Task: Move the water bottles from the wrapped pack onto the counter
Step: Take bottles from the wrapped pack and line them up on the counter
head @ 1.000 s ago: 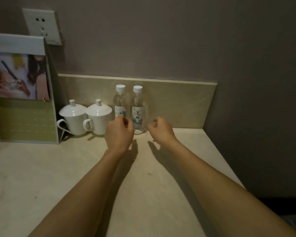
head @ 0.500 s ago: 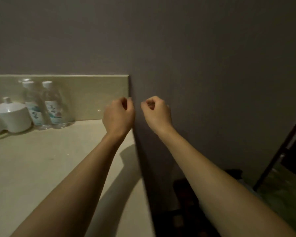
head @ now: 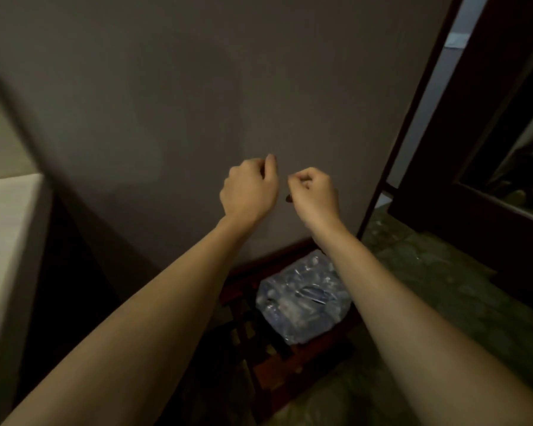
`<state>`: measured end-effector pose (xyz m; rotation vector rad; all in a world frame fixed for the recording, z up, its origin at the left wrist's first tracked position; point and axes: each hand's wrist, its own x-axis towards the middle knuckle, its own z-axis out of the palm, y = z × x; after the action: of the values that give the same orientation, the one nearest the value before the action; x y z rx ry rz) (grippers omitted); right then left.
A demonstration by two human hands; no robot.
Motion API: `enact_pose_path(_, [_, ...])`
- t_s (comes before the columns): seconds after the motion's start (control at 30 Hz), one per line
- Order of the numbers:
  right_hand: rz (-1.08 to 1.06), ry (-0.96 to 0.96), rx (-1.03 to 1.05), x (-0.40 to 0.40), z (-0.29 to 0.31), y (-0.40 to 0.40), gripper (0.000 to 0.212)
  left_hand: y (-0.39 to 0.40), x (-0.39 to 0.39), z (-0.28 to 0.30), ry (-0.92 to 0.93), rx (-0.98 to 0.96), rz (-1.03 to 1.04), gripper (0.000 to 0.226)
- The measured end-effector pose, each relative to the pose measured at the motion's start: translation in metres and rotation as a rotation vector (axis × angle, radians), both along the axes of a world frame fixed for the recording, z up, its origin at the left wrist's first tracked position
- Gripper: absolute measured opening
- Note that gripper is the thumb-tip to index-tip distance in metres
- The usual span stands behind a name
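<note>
The wrapped pack of water bottles (head: 302, 299) lies low down on a dark wooden rack (head: 290, 373) by the wall, its clear plastic crinkled over several bottles. My left hand (head: 250, 187) and my right hand (head: 316, 195) are held up side by side in front of the grey wall, well above the pack. Both have their fingers curled in with nothing in them. The pale counter (head: 3, 241) shows only as an edge at the far left. The bottles standing on it are out of view.
A grey wall (head: 197, 87) fills the middle. A dark door frame (head: 413, 118) runs down at the right, with a dark cabinet (head: 474, 179) beyond it. Greenish patterned floor (head: 428, 302) spreads to the right of the rack.
The view has swung right and down, from the counter with its two bottles and cups to the wall and the pack on the floor rack. Both hands stayed curled and empty.
</note>
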<state>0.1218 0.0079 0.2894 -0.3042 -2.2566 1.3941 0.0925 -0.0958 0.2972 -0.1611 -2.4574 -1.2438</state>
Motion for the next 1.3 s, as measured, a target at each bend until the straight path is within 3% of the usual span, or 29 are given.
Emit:
enact_pose_path(0.2, [-0.048,-0.192,-0.016,-0.046,-0.056,0.082,0.013,0.081,-0.059,-0.059,-0.129,-0.058,-0.106,0.050])
enact_pose_path(0.37, [-0.017,-0.465,0.026,-0.098,-0.119,0.134,0.017,0.135,-0.121,-0.128,-0.341,-0.114,-0.180,0.043])
enact_pose_path(0.57, [0.084,-0.751,0.000,-0.140,-0.205,0.175,0.029,0.166,-0.155,-0.213,-0.612,-0.170,-0.179,0.035])
enact_pose_path(0.67, [0.186,-0.967,0.014,-0.152,-0.251,0.181,0.016,0.169,-0.158,-0.253,-0.739,-0.162,-0.188,0.040])
enact_pose_path(0.77, [0.274,-1.110,0.098,-0.161,-0.293,0.188,0.023,0.171,-0.162,-0.289,-0.868,-0.151,-0.204,0.039])
enact_pose_path(0.97, [0.520,-1.254,0.179,-0.172,-0.369,0.205,0.018,0.186,-0.158,-0.358,-1.077,-0.134,-0.250,0.024])
enact_pose_path(1.1, [0.652,-1.342,0.229,-0.178,-0.414,0.216,0.035,0.206,-0.146,-0.403,-1.237,-0.159,-0.308,0.031])
enact_pose_path(1.3, [0.627,-1.354,0.260,-0.184,-0.458,0.218,0.042,0.217,-0.137,-0.447,-1.311,-0.302,-0.245,0.030])
